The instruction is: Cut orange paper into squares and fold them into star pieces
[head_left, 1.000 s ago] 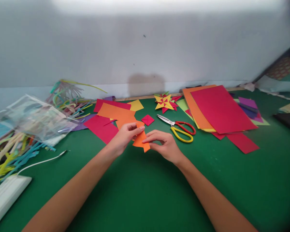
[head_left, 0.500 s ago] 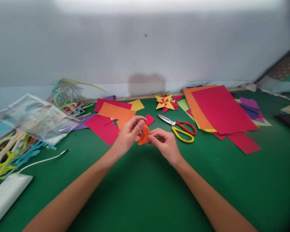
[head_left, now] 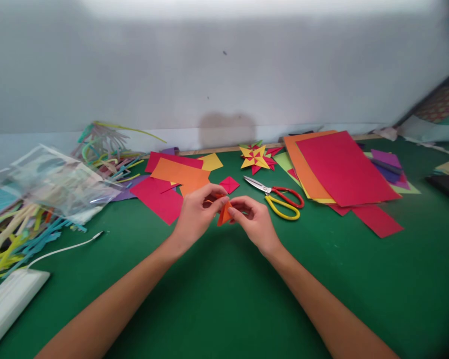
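A small folded piece of orange paper is held between both hands above the green table. My left hand pinches its upper left side, and the fingers hide part of it. From the other side, my right hand grips the paper between thumb and forefinger. Just beyond my fingers lies a small red folded paper square. Scissors with one red and one yellow handle rest to the right, blades pointing away to the left. Farther back sits a layered yellow and red paper star.
Red, orange and yellow paper sheets lie left of the hands. A stack of larger sheets is at the right. Colourful paper strips and a clear plastic bag fill the left side, near a white power strip with a cable.
Both hands have drawn closer together around the orange paper. It was opened out a moment ago and now looks narrower and more folded, with the left fingers covering more of it.
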Motion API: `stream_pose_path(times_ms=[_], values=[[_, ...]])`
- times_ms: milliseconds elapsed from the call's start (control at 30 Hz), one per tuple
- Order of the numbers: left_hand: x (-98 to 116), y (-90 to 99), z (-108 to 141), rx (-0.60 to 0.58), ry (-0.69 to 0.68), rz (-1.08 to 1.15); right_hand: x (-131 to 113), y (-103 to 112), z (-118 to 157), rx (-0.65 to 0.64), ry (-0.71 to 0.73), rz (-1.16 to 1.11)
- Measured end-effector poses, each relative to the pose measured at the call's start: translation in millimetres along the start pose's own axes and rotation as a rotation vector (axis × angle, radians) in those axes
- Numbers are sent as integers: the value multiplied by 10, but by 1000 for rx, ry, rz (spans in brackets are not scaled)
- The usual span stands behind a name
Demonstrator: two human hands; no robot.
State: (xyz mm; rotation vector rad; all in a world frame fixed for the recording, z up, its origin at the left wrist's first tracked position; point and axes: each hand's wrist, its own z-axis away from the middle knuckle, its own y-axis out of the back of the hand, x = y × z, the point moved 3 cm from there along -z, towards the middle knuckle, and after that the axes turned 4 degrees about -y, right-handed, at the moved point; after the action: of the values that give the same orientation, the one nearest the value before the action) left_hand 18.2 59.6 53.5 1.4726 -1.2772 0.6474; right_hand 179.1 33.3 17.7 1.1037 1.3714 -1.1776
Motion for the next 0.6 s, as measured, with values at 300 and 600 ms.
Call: stream_pose_path(times_ms=[300,600], values=[[0,-33,14,-36,8,26,-31,45,-2,45,-8,52],[-13,-55,34,-113,-47,-32,-62,77,-13,58,63,189]])
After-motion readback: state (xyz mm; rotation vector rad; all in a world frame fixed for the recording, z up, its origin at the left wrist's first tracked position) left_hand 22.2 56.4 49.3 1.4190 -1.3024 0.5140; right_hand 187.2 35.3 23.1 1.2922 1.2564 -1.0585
